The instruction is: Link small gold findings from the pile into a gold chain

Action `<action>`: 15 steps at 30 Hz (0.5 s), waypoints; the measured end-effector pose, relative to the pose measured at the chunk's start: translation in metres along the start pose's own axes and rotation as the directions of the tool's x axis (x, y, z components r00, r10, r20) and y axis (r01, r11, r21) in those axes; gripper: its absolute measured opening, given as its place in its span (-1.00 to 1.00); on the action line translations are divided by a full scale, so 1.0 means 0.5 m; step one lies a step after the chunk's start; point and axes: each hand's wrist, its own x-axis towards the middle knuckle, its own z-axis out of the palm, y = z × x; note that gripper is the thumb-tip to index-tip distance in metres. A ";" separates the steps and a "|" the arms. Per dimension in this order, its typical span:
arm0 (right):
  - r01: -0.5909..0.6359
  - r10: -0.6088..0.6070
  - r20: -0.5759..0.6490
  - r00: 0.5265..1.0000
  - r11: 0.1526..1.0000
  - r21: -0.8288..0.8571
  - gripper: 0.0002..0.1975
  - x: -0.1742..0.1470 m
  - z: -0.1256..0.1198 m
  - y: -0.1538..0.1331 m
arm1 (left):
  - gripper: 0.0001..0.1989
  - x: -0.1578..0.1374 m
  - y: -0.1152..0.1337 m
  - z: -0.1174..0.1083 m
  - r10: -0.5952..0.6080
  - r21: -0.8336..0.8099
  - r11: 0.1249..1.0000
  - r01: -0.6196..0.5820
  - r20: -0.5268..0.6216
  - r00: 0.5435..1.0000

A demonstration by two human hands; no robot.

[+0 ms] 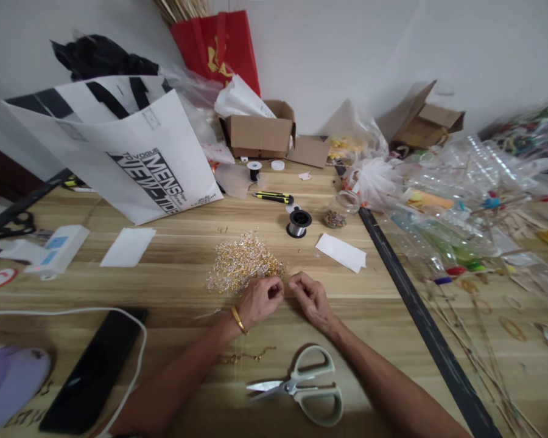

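Left hand (261, 300): at the near edge of the bead pile, overlapping it in view; I cannot tell whether they touch. Fingers curled in, thumb and fingertips drawn together around a small dark hollow; anything pinched there is too small to make out.
Right hand (311, 299): just beside the left, a narrow gap between them; fingers folded, thumb near the forefinger. Whether it grips something, I cannot tell.
Bead pile (243, 260): gold and clear, spread loosely on the table (182, 347) beyond the left hand.
Bracelet (239, 320): gold, around the left wrist.
Bead string (251, 356): on the table, between the forearms.
Scissors (292, 385): nearer the body, blades parted, pointing left.
Wire spool (299, 224): upright beyond the right hand.
Paper slip (341, 252): flat, right of that spool.
Jar (338, 214): clear, small dark pieces inside.
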 end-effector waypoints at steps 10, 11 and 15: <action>-0.100 0.104 -0.015 0.994 0.980 0.170 -0.73 0.005 0.002 0.007 | -0.87 -0.001 -0.004 0.001 0.006 -0.084 0.996 -0.004 0.021 1.000; -0.105 0.109 -0.017 0.994 0.979 0.175 -0.74 0.005 0.001 0.008 | -0.87 -0.001 -0.005 0.001 0.007 -0.101 0.995 -0.005 0.022 1.000; -0.100 0.107 -0.033 0.994 0.981 0.168 -0.75 0.006 -0.001 0.013 | -0.86 0.001 -0.019 0.005 -0.018 -0.260 0.966 0.017 0.000 1.000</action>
